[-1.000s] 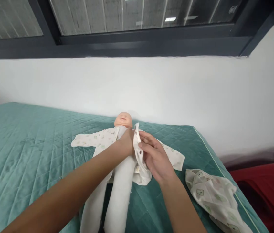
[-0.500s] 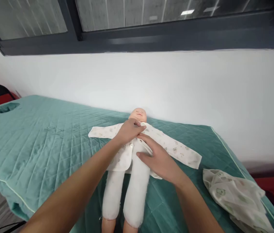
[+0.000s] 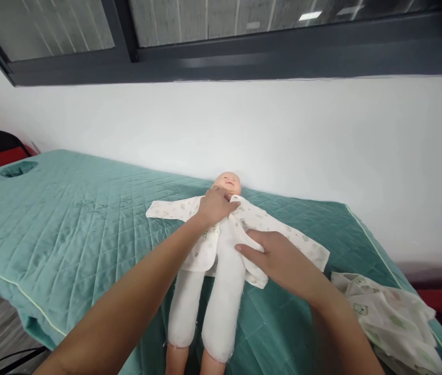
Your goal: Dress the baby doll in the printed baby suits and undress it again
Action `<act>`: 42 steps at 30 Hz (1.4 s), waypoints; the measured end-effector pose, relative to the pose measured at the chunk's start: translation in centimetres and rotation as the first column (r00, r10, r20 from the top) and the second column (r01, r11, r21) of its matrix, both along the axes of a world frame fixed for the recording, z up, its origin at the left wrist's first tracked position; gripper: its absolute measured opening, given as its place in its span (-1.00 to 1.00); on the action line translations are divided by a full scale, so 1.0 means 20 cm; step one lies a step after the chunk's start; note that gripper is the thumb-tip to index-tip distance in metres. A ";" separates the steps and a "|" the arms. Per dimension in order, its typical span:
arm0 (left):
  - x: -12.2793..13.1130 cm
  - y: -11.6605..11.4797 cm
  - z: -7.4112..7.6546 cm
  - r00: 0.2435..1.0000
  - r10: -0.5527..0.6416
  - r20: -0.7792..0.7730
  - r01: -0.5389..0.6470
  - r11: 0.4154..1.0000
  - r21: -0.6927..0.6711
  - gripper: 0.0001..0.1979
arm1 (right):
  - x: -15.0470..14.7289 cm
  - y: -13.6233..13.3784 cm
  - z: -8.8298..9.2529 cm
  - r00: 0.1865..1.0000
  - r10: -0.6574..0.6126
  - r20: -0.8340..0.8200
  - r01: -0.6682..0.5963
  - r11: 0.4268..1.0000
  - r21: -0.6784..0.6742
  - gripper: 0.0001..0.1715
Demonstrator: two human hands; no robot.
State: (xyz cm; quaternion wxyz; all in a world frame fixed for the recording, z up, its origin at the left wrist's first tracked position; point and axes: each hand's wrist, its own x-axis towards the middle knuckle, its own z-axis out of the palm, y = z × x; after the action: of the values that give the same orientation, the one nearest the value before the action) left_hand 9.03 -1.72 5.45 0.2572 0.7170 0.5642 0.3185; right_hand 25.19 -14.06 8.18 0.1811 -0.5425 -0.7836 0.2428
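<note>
A baby doll [image 3: 226,181] with a white cloth body and legs lies on its back on the bed. It wears a white printed baby shirt [image 3: 202,251] whose sleeves spread to both sides, with the front partly open and a button showing on the left panel. My left hand [image 3: 218,206] is at the doll's upper chest, just under the chin, its fingers closed on the shirt near the collar. Lower down, my right hand [image 3: 273,254] has the edge of the right front panel between thumb and fingers. The fingertips of my left hand are partly hidden.
A quilted green bedcover [image 3: 88,208] with a dark hole at its far left spreads under the doll. A crumpled printed white cloth [image 3: 389,312] lies at the right. Behind stands a white wall [image 3: 322,135] below a dark window frame [image 3: 244,62].
My right hand has moved down and right along the shirt's right front panel, away from the left hand. My left hand stays near the collar. The view has shifted slightly.
</note>
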 end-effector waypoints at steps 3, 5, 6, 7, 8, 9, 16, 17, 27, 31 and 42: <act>-0.02 0.00 0.00 0.995 -0.009 0.095 0.013 0.999 -0.045 -0.81 | -0.11 -0.06 0.00 0.993 0.117 0.005 -0.117 0.993 0.022 -0.54; -0.04 0.00 -0.01 0.975 0.040 0.220 -0.017 0.994 -0.104 -0.82 | -0.17 -0.08 -0.02 0.981 0.191 0.039 -0.193 0.979 0.063 -0.57; -0.05 0.00 -0.02 0.958 0.078 0.274 -0.042 0.990 -0.135 -0.83 | -0.18 -0.08 -0.03 0.975 0.214 0.057 -0.219 0.972 0.088 -0.58; -0.06 0.00 -0.03 0.941 0.118 0.317 -0.070 0.985 -0.157 -0.86 | -0.20 -0.08 -0.04 0.970 0.233 0.069 -0.239 0.965 0.106 -0.59; -0.06 0.00 -0.04 0.925 0.152 0.349 -0.097 0.981 -0.170 -0.91 | -0.21 -0.08 -0.05 0.966 0.250 0.070 -0.256 0.960 0.110 -0.59; -0.07 0.00 -0.05 0.910 0.175 0.376 -0.116 0.978 -0.173 -0.93 | -0.21 -0.08 -0.06 0.963 0.263 0.062 -0.268 0.958 0.104 -0.59; -0.24 -0.15 -0.12 0.861 0.157 0.484 -0.194 0.981 0.028 -0.75 | -0.23 -0.01 -0.10 0.981 0.129 -0.142 -0.101 0.977 0.189 -0.58; -0.29 -0.22 -0.16 0.872 0.163 0.461 -0.217 0.974 0.066 -0.77 | -0.23 0.01 -0.12 0.979 0.094 -0.183 -0.045 0.966 0.255 -0.62; -0.64 -0.75 -0.48 0.998 -0.001 0.061 -0.007 0.992 0.128 -0.67 | -0.21 0.09 -0.35 0.936 0.080 -0.344 0.080 0.901 0.426 -0.62; -0.64 -0.79 -0.48 0.996 -0.014 -0.083 0.028 0.985 0.168 -0.63 | -0.18 -0.03 -0.41 0.914 -0.004 -0.406 0.171 0.911 0.376 -0.54; -0.60 -0.74 -0.48 0.947 0.065 -0.315 0.018 0.967 0.254 -0.76 | -0.11 -0.42 -0.54 0.798 -0.398 -0.453 0.469 0.882 0.051 -0.58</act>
State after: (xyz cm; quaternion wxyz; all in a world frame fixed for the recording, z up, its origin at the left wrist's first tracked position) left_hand -2.99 -16.43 -4.07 0.0648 0.7792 0.5618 0.2703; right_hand 23.07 -22.43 -2.55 0.4429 -0.6241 -0.5955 0.2444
